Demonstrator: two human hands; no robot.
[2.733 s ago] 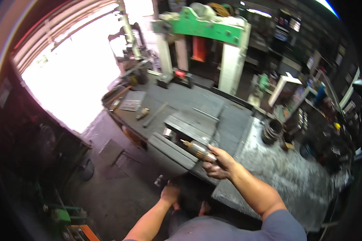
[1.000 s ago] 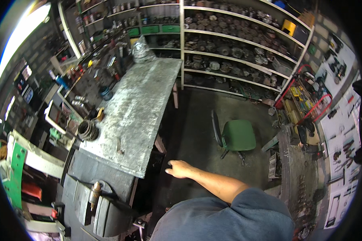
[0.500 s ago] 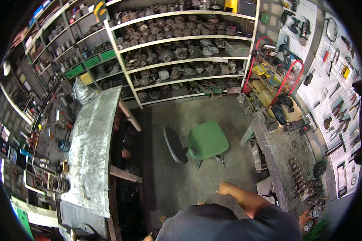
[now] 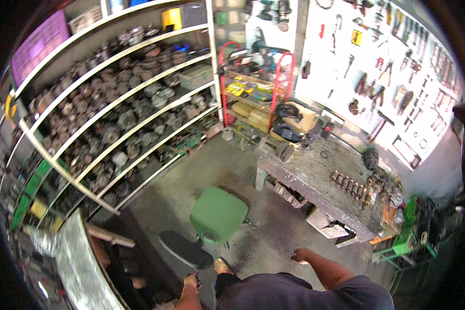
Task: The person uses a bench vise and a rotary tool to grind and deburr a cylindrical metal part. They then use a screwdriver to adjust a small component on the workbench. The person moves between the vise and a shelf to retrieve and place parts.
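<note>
My left hand (image 4: 192, 280) hangs low, close to the black backrest (image 4: 185, 249) of a green office chair (image 4: 218, 214). My right hand (image 4: 300, 256) is held out over the floor to the right of the chair, apart from anything else. Both hands are small and smeared by motion, so how their fingers are set does not show clearly. I make out nothing held in either one. One of my feet (image 4: 222, 266) shows between them, beside the backrest.
A grey workbench (image 4: 315, 173) with a row of metal parts (image 4: 351, 187) stands to the right, below a white pegboard (image 4: 315, 88) of tools. Cream shelving (image 4: 139, 111) full of metal parts lines the far left. A metal-topped bench (image 4: 82, 263) is near left, a red-framed rack (image 4: 276, 77) at the back.
The view has swung to the right, bringing the workbench and pegboard further in. My left forearm has come into sight beside the chair's backrest. My right arm remains extended.
</note>
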